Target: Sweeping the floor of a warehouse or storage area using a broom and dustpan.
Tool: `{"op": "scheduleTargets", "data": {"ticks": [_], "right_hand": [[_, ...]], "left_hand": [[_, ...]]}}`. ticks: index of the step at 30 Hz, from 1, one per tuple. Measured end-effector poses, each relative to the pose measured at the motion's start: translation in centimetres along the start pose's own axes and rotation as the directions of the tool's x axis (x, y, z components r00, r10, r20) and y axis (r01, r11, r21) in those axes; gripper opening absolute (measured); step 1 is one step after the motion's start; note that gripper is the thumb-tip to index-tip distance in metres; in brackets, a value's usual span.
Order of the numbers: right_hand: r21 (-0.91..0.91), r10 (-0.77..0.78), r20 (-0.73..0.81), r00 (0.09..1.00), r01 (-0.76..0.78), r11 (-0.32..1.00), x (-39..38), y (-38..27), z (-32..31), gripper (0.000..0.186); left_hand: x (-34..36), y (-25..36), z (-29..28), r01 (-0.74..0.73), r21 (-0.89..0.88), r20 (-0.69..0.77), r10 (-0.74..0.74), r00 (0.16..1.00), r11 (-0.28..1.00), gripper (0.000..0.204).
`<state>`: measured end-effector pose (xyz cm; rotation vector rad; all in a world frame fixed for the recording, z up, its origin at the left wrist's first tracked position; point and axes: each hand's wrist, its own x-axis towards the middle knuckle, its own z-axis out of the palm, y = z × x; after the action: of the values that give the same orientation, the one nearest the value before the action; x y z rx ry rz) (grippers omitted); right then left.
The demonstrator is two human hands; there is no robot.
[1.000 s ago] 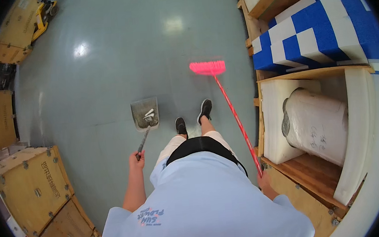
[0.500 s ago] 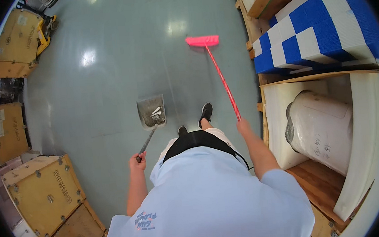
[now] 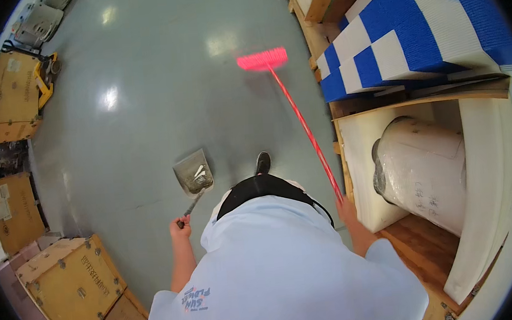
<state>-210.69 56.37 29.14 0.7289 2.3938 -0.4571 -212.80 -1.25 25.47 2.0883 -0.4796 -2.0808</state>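
Observation:
My left hand (image 3: 180,225) is closed round the dark handle of a grey dustpan (image 3: 186,169), which is down by the floor with small white scraps in it, left of my visible black shoe (image 3: 262,162). In my right hand (image 3: 346,212) is the red pole of a broom (image 3: 305,126). Its pink bristle head (image 3: 261,59) lies out ahead on the grey floor, higher in the picture and right of the dustpan.
Wooden crates (image 3: 67,277) and a yellow pallet jack (image 3: 46,86) line the left. At the right are blue-and-white stacked foam (image 3: 407,21) and an open crate (image 3: 349,119) holding a plastic-wrapped cylinder (image 3: 422,171), close beside my right arm.
The broom head has moved farther ahead and left in the view. My right hand rose, then dropped back. The dustpan sits lower now, and more crates and equipment show at upper left.

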Motion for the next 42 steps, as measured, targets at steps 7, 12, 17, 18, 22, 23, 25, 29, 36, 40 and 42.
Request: {"op": "scheduleTargets", "data": {"ticks": [7, 12, 17, 18, 22, 23, 25, 29, 36, 40, 42], "right_hand": [[-0.173, 0.324, 0.127, 0.937, -0.301, 0.938, -11.0, 9.0, 0.2, 0.030], [-0.014, 0.071, 0.097, 0.993, -0.070, 0.997, -6.0, 7.6, 4.4, 0.029], [0.067, -0.008, 0.018, 1.000, 0.007, 0.998, -2.0, 2.3, 2.3, 0.030], [0.062, -0.008, 0.018, 1.000, 0.007, 0.998, -2.1, 2.9, 2.3, 0.030], [0.095, -0.041, -0.045, 0.998, 0.045, 0.994, -5.0, 5.6, 2.5, 0.032], [0.072, -0.017, -0.047, 0.999, 0.021, 0.997, -5.7, 6.1, 2.7, 0.032], [0.030, 0.030, -0.052, 0.998, -0.029, 0.999, -7.4, 6.9, 3.6, 0.032], [-0.030, 0.125, -0.037, 0.991, -0.126, 0.992, -10.2, 7.5, 4.2, 0.032], [0.009, 0.000, 0.094, 0.996, -0.001, 1.000, -2.4, 3.4, 0.4, 0.024], [-0.032, -0.101, 0.046, 0.994, 0.103, 0.994, 3.9, -1.9, -0.3, 0.024], [-0.037, -0.193, -0.001, 0.981, 0.192, 0.981, 7.1, -4.6, 0.0, 0.028]], "left_hand": [[2.3, -1.5, 5.5, 0.050, 0.037, 0.058, -0.052, 0.997, 0.998, 0.010], [1.9, -1.4, 8.0, 0.064, 0.046, 0.010, -0.064, 0.998, 0.997, 0.011], [-0.9, -1.4, 11.7, 0.080, 0.097, 0.058, -0.086, 0.995, 0.992, 0.011], [-0.6, -1.4, 12.2, 0.084, 0.094, 0.056, -0.089, 0.994, 0.992, 0.011], [0.4, -1.6, 13.5, 0.040, 0.147, 0.088, -0.054, 0.995, 0.988, 0.012], [0.4, -2.0, 14.3, 0.003, 0.161, 0.109, -0.021, 0.994, 0.987, 0.013], [-0.2, -2.5, 16.0, 0.003, 0.170, 0.105, -0.021, 0.994, 0.985, 0.013], [0.4, -2.3, 17.7, 0.063, 0.194, 0.075, -0.079, 0.994, 0.979, 0.012], [0.9, -0.2, 17.3, 0.114, 0.136, 0.082, -0.126, 0.989, 0.984, 0.011], [0.0, -0.7, 16.1, 0.040, 0.181, 0.112, -0.061, 0.992, 0.983, 0.011], [-0.3, -0.3, 15.1, 0.009, 0.171, 0.137, -0.033, 0.990, 0.985, 0.012]]}}
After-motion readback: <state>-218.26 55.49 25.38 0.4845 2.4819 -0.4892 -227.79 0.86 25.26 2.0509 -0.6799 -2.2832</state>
